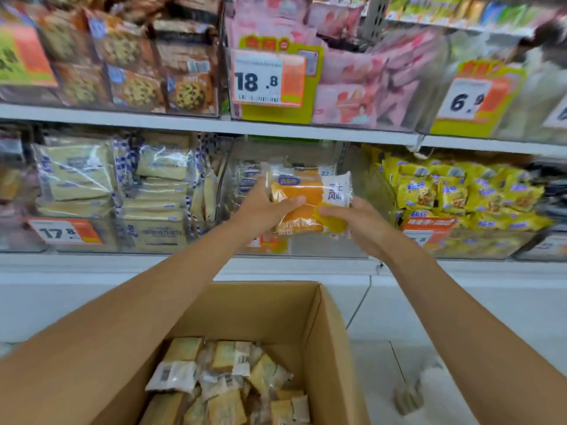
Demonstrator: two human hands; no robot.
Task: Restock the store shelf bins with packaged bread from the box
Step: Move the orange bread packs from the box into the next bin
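Both my hands hold orange-and-white bread packs (306,191) in front of the clear middle bin (325,243) on the lower shelf. My left hand (264,207) grips the packs from the left, thumb across the front. My right hand (359,222) holds them from the lower right, fingers on the yellow corner. Below, the open cardboard box (264,305) holds several wrapped bread packs (227,375) at its bottom.
The bin to the left (92,185) is packed with pale sliced-bread packs; the bin to the right (460,197) holds yellow snack bags. The upper shelf carries cookie packs and pink packs behind price tags (267,78). White shelf ledges run between levels.
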